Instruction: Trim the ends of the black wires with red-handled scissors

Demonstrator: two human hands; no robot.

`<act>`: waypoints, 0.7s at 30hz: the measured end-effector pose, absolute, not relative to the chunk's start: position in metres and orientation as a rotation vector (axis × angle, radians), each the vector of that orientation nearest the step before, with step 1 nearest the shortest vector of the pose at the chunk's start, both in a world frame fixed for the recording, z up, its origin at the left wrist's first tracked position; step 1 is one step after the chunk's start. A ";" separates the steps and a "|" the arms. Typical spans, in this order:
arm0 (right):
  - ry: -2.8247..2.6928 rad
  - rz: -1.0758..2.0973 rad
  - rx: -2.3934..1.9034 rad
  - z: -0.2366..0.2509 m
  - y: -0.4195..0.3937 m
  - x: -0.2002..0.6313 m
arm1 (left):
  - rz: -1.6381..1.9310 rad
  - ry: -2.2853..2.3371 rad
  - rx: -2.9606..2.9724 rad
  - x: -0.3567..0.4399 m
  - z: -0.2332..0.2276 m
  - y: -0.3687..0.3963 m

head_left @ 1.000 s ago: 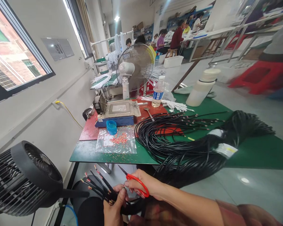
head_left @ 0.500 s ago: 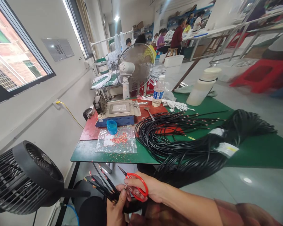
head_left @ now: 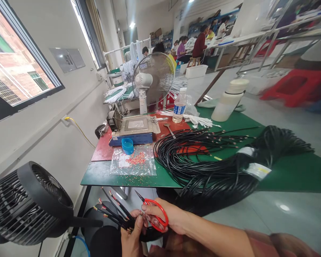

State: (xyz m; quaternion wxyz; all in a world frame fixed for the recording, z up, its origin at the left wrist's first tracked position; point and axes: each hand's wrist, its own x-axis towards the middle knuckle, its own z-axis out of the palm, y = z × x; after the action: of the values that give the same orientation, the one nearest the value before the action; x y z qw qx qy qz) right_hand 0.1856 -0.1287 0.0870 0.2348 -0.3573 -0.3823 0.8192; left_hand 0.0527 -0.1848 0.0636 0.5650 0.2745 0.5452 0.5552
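Several black cables (head_left: 118, 210) fan out to the left from my left hand (head_left: 132, 237), which is closed around them below the table's front edge. Their ends show short red and yellow wires. Red-handled scissors (head_left: 155, 214) are in my right hand (head_left: 167, 216), with the pointed blades directed up and left. The fingertips of both hands meet near the cables, and what lies between them is too small to make out. On the table rests a large bundle of black cables (head_left: 219, 171), bound with white wraps.
A clear plastic bag (head_left: 115, 166) with red clippings lies near a blue ring-shaped container (head_left: 127, 146) and a blue-based heating device (head_left: 131, 138). A bottle (head_left: 179, 107) and a white jug (head_left: 227, 103) stand farther back. A black fan (head_left: 42, 203) is at left; people sit beyond.
Both hands keep nearly the same place and hold. The cable ends have shifted slightly, and the view has tilted a little so the table appears slightly lower.
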 end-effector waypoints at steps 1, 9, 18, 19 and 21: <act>-1.053 2.243 -0.984 0.087 -0.129 0.186 | 1.311 1.281 0.634 0.053 0.063 -0.185; -1.050 2.192 -1.009 0.090 -0.129 0.186 | 1.301 1.316 0.659 0.054 0.064 -0.185; -1.469 1.833 -1.086 0.088 -0.133 0.185 | 1.383 1.334 0.437 0.055 0.066 -0.183; -1.623 1.630 -1.098 0.086 -0.134 0.186 | 1.375 1.337 0.392 0.055 0.067 -0.183; -1.921 1.145 -1.053 0.082 -0.135 0.189 | 1.334 1.300 0.322 0.052 0.067 -0.181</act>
State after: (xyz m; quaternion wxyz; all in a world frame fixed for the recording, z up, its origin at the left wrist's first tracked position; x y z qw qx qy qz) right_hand 0.1887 -0.1347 0.0816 0.3287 -0.4022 -0.7340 0.4376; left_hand 0.0522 -0.1807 0.0674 0.5857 0.1381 0.5574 0.5720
